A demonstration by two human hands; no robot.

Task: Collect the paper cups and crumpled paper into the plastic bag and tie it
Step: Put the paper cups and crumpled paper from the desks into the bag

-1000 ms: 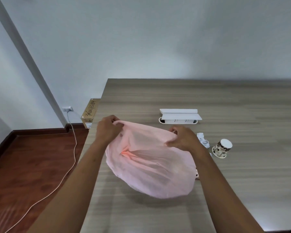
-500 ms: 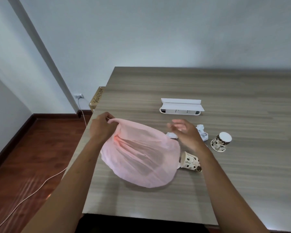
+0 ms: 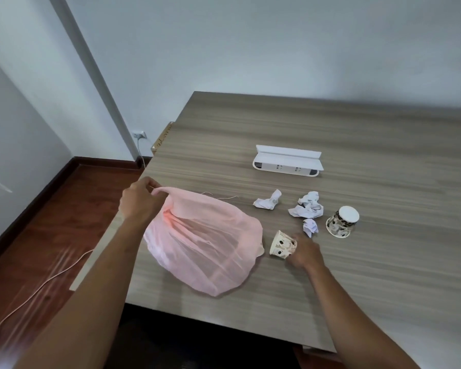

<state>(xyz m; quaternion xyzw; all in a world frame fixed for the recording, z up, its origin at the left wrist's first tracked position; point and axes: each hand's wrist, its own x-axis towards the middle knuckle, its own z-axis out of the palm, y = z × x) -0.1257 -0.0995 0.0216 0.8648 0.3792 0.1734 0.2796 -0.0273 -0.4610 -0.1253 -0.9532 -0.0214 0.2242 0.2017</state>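
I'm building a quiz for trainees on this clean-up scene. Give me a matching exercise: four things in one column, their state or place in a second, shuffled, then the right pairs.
Things
1. pink plastic bag
2. cup on its side
3. upturned cup
4. white power strip

States
A. stands mouth down, right of the crumpled paper
B. lies at the right hand, next to the bag
C. rim pinched and lifted by the left hand
D. farthest back on the table

Pairs: 1-C, 2-B, 3-A, 4-D
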